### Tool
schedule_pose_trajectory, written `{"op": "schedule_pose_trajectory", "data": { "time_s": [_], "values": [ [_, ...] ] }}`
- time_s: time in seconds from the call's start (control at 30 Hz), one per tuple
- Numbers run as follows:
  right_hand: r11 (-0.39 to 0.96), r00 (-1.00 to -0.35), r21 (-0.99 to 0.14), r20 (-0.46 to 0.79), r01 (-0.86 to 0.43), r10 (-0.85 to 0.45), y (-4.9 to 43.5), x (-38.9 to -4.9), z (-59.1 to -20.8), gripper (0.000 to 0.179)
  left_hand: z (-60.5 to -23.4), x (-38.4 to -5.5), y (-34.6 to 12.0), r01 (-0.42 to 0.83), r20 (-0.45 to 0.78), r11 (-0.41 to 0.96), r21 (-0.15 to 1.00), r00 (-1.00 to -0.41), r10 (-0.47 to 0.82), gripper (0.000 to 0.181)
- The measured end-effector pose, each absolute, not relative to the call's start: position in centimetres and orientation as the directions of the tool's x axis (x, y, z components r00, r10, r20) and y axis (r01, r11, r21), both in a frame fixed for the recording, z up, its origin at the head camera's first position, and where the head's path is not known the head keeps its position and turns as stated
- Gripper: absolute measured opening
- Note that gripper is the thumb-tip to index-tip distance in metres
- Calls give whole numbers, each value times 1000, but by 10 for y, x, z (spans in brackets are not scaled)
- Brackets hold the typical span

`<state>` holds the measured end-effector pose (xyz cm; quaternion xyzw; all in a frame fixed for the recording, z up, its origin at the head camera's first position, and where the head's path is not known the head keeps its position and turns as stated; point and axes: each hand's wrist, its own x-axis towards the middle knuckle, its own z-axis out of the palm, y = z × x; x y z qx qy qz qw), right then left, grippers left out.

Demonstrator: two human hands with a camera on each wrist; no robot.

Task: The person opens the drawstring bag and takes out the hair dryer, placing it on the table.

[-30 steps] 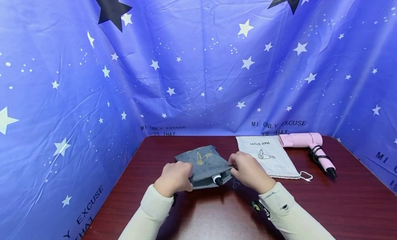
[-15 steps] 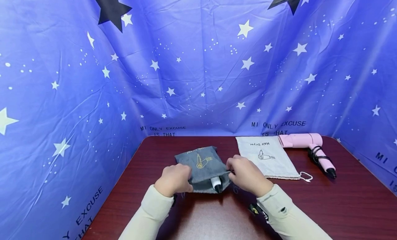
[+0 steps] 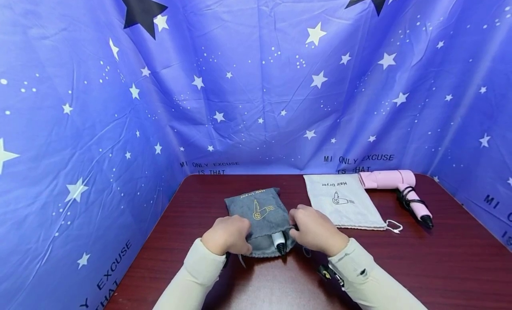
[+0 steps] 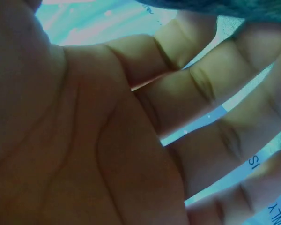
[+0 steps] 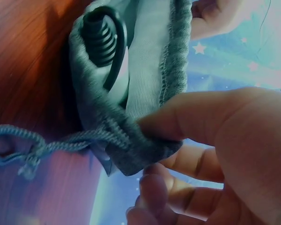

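Observation:
A grey drawstring bag (image 3: 240, 207) with a yellow hair dryer print lies on the table, its mouth gaping towards me. The white handle end of a hair dryer (image 3: 278, 239), with a black ribbed cord sleeve, pokes out of that mouth; the bag hides the rest. My left hand (image 3: 229, 235) grips the mouth's left edge. In the left wrist view the palm fills the picture and the bag's cloth (image 4: 243, 8) crosses the top. My right hand (image 3: 318, 229) pinches the right corner between thumb and fingers, seen plainly in the right wrist view, where the drawstring (image 5: 25, 140) dangles beside it.
Behind my right hand a white "Hair Dryer" drawstring bag (image 3: 340, 212) lies flat. To its right rests a pink hair dryer (image 3: 388, 179), a black cord wound round its handle. The red-brown table (image 3: 184, 203) meets a blue star-patterned curtain (image 3: 256, 78).
Both hands have drawn the mouth of the grey bag a little towards me. More of its printed face shows, and the white handle end sits lower in view.

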<state>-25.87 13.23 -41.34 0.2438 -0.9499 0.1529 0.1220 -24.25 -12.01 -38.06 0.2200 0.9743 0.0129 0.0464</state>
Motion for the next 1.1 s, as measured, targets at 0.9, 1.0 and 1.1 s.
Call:
{"op": "schedule_pose_trajectory", "data": {
  "time_s": [0.9,1.0,1.1],
  "values": [
    [911,-894,-108,267,-399,-360,100,-232,-426,47,-414,-289,-140,387,251,909,154,-905,343,34],
    [917,-905,-126,259,-379,-339,100,-233,-430,48,-416,-290,-141,349,209,925,152,-926,315,54],
    [919,-907,-121,252,-375,-337,100,-234,-433,46,-418,-291,-141,321,162,931,171,-942,295,62]
  ]
}}
